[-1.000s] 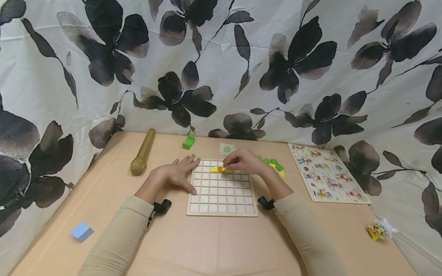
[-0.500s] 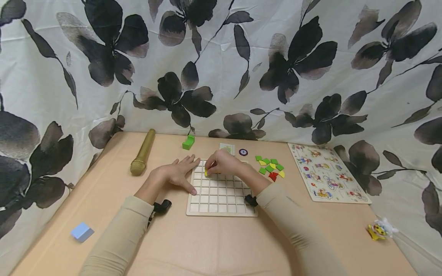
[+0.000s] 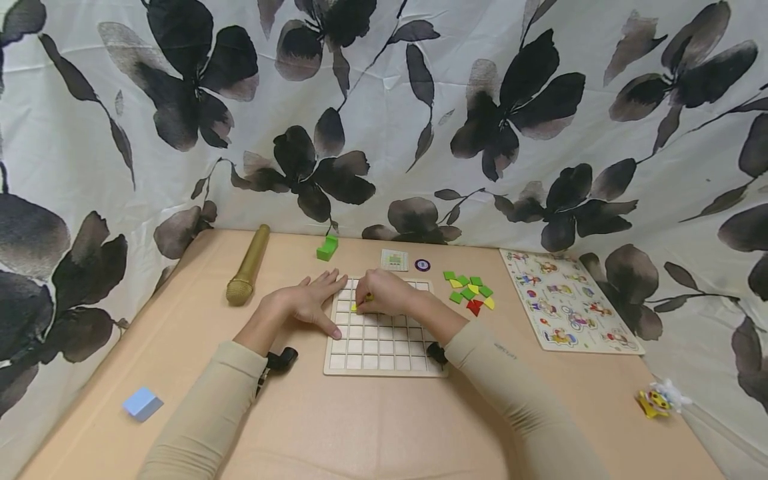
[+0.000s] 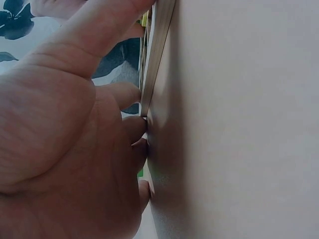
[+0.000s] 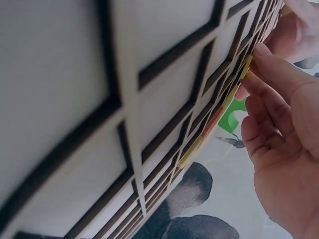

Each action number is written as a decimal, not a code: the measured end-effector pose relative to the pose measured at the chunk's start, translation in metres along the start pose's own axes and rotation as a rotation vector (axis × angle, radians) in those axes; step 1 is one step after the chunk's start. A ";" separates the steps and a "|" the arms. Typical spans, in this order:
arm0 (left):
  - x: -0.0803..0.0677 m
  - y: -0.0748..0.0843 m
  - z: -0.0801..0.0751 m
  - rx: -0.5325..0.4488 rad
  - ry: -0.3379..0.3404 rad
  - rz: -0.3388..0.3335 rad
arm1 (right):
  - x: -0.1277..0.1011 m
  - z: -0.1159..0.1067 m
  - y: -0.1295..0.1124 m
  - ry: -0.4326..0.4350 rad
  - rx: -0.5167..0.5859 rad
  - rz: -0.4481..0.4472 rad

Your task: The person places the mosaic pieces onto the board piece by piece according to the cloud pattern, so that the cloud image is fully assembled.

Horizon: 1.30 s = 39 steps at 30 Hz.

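Observation:
A white wooden grid board [image 3: 379,347] lies on the table. My left hand [image 3: 305,305] rests along its left edge, fingers spread and the thumb touching the rim. Over the upper left of the grid, my right hand [image 3: 385,293] pinches a small yellow tile [image 5: 246,67] between thumb and index finger, low against the board. Beside that tile, the right wrist view shows another yellow tile [image 5: 230,97], an orange tile [image 5: 213,123] and a further yellow tile [image 5: 190,153] in a row. From the head view, the right hand hides most of this row.
Loose green tiles [image 3: 456,297], yellow ones and a red piece [image 3: 475,307] lie right of the board. Behind it are a pattern card [image 3: 394,260] and a round token [image 3: 423,265]. Around stand a gold microphone [image 3: 247,267], green block [image 3: 327,248], blue block [image 3: 143,404] and picture puzzle [image 3: 567,303].
My right hand has moved left across the board's upper rows, then settled lower over its upper left with a yellow tile. The left hand has stayed in place.

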<state>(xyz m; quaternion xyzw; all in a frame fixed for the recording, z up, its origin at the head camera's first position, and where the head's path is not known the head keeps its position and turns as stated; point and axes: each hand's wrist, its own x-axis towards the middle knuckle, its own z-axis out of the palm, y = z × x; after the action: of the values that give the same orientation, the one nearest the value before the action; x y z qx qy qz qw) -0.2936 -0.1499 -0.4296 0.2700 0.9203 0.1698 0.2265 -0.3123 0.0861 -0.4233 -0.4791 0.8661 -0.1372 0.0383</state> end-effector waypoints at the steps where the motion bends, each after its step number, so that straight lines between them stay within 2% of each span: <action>1: 0.000 0.000 0.000 0.000 0.000 0.000 | 0.000 0.000 0.000 -0.006 -0.011 -0.004; 5: 0.001 -0.001 0.001 -0.006 -0.002 0.000 | -0.002 0.000 -0.001 -0.020 -0.022 -0.001; 12: 0.001 0.000 0.002 0.000 -0.002 -0.004 | -0.010 -0.004 0.001 -0.022 0.047 0.011; 15: 0.001 0.000 0.002 0.004 0.000 -0.005 | -0.021 -0.012 0.005 0.040 0.121 0.069; 21: 0.001 0.002 0.002 -0.005 0.006 -0.011 | -0.056 -0.034 0.018 0.250 0.335 0.228; 25: -0.002 0.003 0.001 -0.012 0.007 -0.015 | -0.076 -0.045 0.031 0.394 0.355 0.341; 28: -0.003 0.003 0.000 -0.010 0.010 -0.013 | -0.087 -0.049 0.044 0.472 0.324 0.418; 33: -0.001 0.001 0.003 -0.006 0.011 -0.008 | -0.108 -0.044 0.070 0.516 0.334 0.536; 39: 0.001 0.001 0.004 -0.010 0.015 -0.019 | -0.127 -0.031 0.100 0.481 0.334 0.615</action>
<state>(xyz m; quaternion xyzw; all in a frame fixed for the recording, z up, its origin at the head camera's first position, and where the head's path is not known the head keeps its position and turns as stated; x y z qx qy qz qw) -0.2924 -0.1480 -0.4327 0.2588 0.9237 0.1740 0.2226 -0.3326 0.2494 -0.4294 -0.1400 0.9189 -0.3656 -0.0489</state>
